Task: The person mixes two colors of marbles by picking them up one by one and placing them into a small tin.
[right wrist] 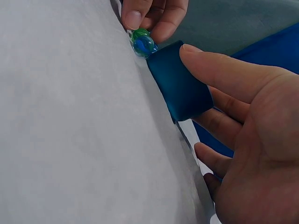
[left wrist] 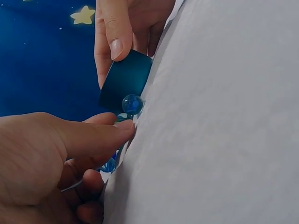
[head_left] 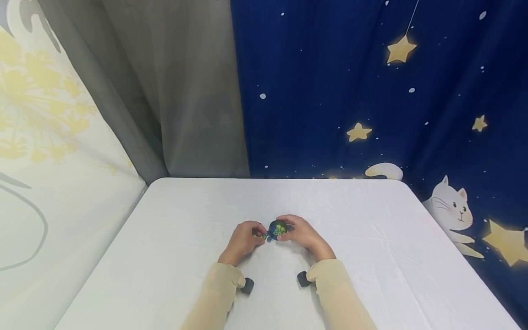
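Note:
A small teal cup lies tipped on the table with several green and blue marbles visible in it. My right hand holds the cup between thumb and fingers; its smooth outer wall faces the right wrist camera. At the cup's left edge, my left hand has its thumb and fingertips around marbles. One clear blue marble sits just above the left thumb tip, and another blue marble shows below the fingers. A green marble lies between the left fingertips, partly hidden.
The white-covered table extends around both hands. Black wrist-camera pieces sit at the cuffs. A grey curtain and a navy star-patterned curtain hang behind the far edge, and a pale patterned cloth stands on the left.

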### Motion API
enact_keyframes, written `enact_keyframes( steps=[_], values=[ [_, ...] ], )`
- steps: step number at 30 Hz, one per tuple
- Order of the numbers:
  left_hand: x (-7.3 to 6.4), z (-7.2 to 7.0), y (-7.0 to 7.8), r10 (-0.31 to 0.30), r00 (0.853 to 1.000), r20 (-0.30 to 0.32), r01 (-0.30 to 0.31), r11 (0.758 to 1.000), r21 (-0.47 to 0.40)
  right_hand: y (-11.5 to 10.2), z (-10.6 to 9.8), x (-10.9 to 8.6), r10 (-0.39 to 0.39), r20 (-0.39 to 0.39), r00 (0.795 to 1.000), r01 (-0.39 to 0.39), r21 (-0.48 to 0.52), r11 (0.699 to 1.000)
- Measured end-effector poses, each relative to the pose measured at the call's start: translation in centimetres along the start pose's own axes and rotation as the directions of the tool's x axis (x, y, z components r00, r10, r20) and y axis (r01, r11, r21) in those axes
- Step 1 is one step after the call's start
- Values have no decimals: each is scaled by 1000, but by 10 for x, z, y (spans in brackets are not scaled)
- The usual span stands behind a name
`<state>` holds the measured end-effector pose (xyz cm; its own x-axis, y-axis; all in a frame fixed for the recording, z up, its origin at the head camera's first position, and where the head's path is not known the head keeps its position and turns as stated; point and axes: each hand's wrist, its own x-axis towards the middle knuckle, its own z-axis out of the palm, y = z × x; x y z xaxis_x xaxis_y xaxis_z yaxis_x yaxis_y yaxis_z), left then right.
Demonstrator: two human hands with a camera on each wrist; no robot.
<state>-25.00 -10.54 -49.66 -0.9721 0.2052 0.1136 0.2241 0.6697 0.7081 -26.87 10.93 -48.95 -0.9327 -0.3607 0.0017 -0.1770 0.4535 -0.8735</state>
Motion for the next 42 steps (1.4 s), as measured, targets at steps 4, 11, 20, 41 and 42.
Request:
enact_keyframes(
  steps=[4,11,20,41,42],
  values=[
    [1,0,0,-3,1000,-10,3,1000,8,-1,0,0,4,1,1000,-4,-1,1000],
    [1,1,0,-14,1000,-16,14,1000,-2,-1,0,1,9,1,1000,-9,4,1000],
    [1,1,0,-5,1000,-9,5,1000,9,-1,0,-1,-1,6,1000,1,11,1000],
    [0,-7,3,1,1000,-18,-3,997,-73,-1,-1,-1,-4,7,1000,4,9,1000],
    [0,-7,4,2,1000,-18,-3,997,-80,-1,-1,-1,-6,8,1000,6,10,1000]
  ],
)
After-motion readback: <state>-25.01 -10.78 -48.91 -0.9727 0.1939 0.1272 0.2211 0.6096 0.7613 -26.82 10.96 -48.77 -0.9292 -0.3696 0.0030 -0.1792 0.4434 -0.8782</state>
